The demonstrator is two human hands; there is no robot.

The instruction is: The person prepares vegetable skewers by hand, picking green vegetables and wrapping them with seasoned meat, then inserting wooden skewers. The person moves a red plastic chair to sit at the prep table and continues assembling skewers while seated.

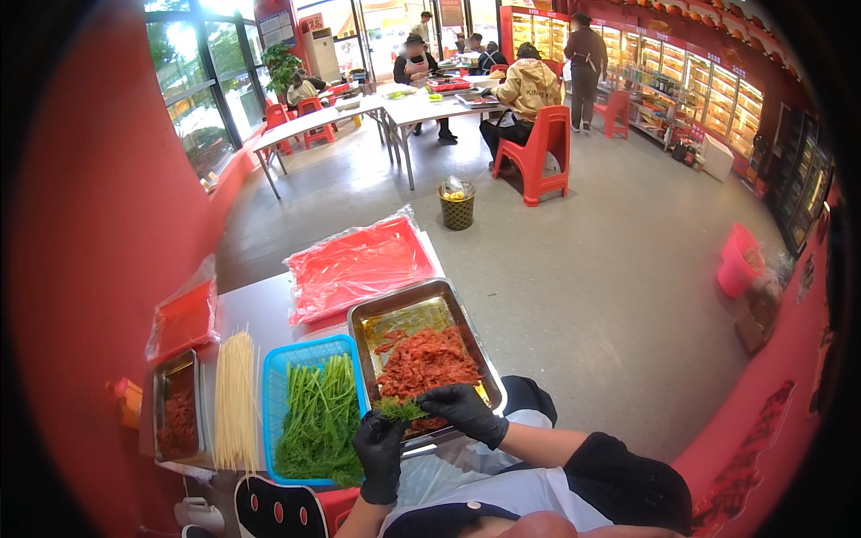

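Note:
My left hand and my right hand, both in black gloves, pinch a small sprig of feathery green herb between them. They are over the near edge of a steel tray that holds a heap of red raw meat pieces. To the left of the tray stands a blue plastic basket, filled with long-stemmed feathery greens. Beside the basket lies a thick bundle of thin wooden skewers.
A red tray in clear plastic sits at the table's far side. By the left wall are a smaller steel tray of meat and another plastic-covered red tray. A waste bin and red chair stand beyond, near several people at tables.

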